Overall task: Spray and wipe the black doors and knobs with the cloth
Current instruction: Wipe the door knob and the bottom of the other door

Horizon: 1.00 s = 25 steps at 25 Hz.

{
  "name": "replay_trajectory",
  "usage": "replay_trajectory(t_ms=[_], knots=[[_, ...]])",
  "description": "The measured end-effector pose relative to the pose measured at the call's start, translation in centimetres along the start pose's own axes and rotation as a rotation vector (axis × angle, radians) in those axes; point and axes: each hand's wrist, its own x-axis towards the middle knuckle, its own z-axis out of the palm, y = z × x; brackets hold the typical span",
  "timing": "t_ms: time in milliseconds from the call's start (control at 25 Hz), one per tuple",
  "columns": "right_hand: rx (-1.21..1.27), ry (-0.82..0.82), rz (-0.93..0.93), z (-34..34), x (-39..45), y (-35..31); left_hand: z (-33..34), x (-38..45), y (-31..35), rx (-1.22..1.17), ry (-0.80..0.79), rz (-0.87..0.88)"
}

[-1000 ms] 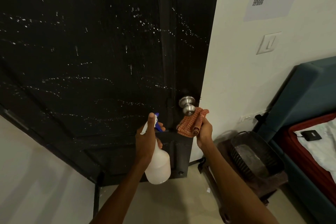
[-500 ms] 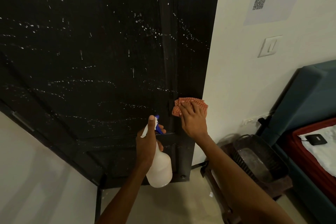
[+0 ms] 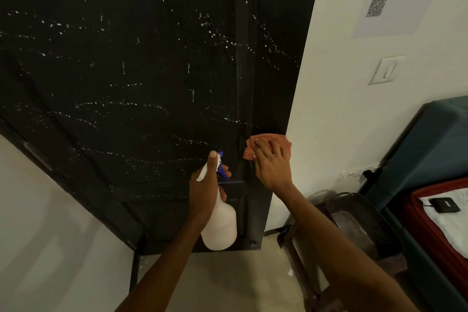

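The right hand (image 3: pixel 272 164) presses the orange cloth (image 3: pixel 268 143) with curled fingers against the black door (image 3: pixel 141 71) near its right edge. Just left, the left hand (image 3: pixel 205 185) grips the white spray bottle (image 3: pixel 221 228), thumb up.

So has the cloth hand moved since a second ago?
Yes. The right hand carried the orange cloth up from just below the silver knob and now covers it, hiding the knob, near the black door edge.
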Motion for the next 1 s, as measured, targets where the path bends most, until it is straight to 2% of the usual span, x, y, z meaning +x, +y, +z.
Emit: replay_trajectory(t_ms=[80,120,200,320,400,560,600,680,800,880,1000], knots=[[-0.115,-0.096,-0.155,-0.6,0.7,0.4,0.2,0.2,0.3,-0.002,-0.006,0.006],[-0.135,-0.104,-0.171,-0.8,1.1,0.5,0.2,0.2,0.4,-0.01,-0.012,0.009],[-0.075,-0.066,-0.077,-0.9,1.3,0.7,0.4,0.3,0.4,-0.009,-0.013,0.016],[0.2,0.013,0.123,-0.1,0.1,0.8,0.2,0.3,0.0,-0.002,0.006,0.019],[0.542,0.018,0.385,-0.1,0.0,0.3,-0.2,0.4,-0.3,-0.019,0.017,0.007],[1.447,0.069,1.063,-0.8,0.6,-0.7,0.1,0.4,-0.7,-0.021,0.008,0.008],[1.667,0.061,1.178,-0.9,0.5,-0.8,0.4,0.3,-0.7,-0.016,0.0,0.01],[1.908,0.024,1.338,-1.1,-0.2,-0.8,1.0,0.1,-0.6,-0.016,-0.014,-0.002],[1.894,0.073,1.387,-1.1,-0.8,-1.1,1.6,0.2,-0.4,-0.01,-0.003,-0.039],[1.863,0.174,1.432,-1.5,-2.0,-1.1,1.6,0.3,-0.5,-0.018,-0.006,-0.034],[1.956,0.326,1.468,-1.6,-3.9,-0.9,1.4,0.4,-0.9,-0.026,-0.001,-0.012]])
